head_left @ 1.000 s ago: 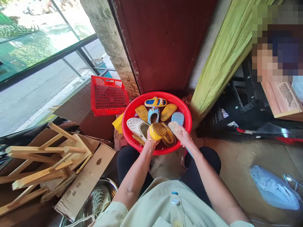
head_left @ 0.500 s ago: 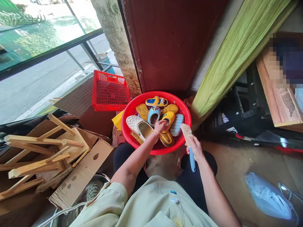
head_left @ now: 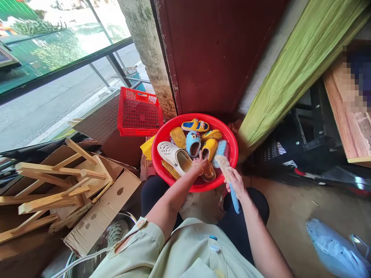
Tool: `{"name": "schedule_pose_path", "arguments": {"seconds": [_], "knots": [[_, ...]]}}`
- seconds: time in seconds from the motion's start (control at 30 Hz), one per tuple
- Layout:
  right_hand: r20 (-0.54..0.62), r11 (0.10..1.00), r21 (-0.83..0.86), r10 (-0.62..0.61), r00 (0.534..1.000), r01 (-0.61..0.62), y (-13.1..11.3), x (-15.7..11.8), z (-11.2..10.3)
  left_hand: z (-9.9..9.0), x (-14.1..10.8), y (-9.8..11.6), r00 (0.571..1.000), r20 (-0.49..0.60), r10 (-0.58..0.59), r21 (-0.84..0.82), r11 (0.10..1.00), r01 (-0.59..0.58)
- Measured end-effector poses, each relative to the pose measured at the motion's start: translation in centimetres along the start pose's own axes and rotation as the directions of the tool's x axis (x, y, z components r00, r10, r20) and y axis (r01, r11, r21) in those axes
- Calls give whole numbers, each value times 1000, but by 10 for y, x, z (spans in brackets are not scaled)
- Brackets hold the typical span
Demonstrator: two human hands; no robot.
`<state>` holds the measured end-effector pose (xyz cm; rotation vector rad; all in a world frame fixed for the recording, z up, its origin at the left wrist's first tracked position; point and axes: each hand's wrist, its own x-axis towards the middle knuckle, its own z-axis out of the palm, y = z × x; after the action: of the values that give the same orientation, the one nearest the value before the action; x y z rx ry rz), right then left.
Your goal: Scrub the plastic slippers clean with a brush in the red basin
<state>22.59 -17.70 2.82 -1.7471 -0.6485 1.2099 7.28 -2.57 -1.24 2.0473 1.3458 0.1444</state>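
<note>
In the head view, my right hand (head_left: 238, 183) is closed round a scrub brush (head_left: 223, 165) with pale bristles and a blue handle, at the right rim of a red basin (head_left: 158, 166). My left hand (head_left: 202, 163) reaches into the basin with fingers apart, over the lower end of a yellow clog (head_left: 211, 146); whether it touches the clog is hard to tell. Around it lie a large cream clog (head_left: 169, 152), a light blue clog (head_left: 192, 139), a yellow-and-blue slipper (head_left: 194, 125) and several upturned yellow soles. A brown-yellow shoe (head_left: 209, 174) is partly hidden by my left hand.
A red plastic crate (head_left: 140, 114) stands beyond the basin on the left. Wooden stool legs (head_left: 55, 170) and cardboard (head_left: 107, 210) crowd my left side. A green curtain (head_left: 278, 73) hangs on the right, and a plastic bag (head_left: 336, 247) lies on the floor.
My left hand has shifted down slightly, and its fingers have spread from a more closed shape. The brush stays in my right hand. The whole view has shifted slightly.
</note>
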Motion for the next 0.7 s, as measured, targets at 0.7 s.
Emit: {"name": "schedule_pose_path", "arguments": {"seconds": [0.7], "knots": [[189,919,395,-104,976,21,-10,-2,-13,-49,-22,-62,858,-513,-2,-390,891,-231]]}}
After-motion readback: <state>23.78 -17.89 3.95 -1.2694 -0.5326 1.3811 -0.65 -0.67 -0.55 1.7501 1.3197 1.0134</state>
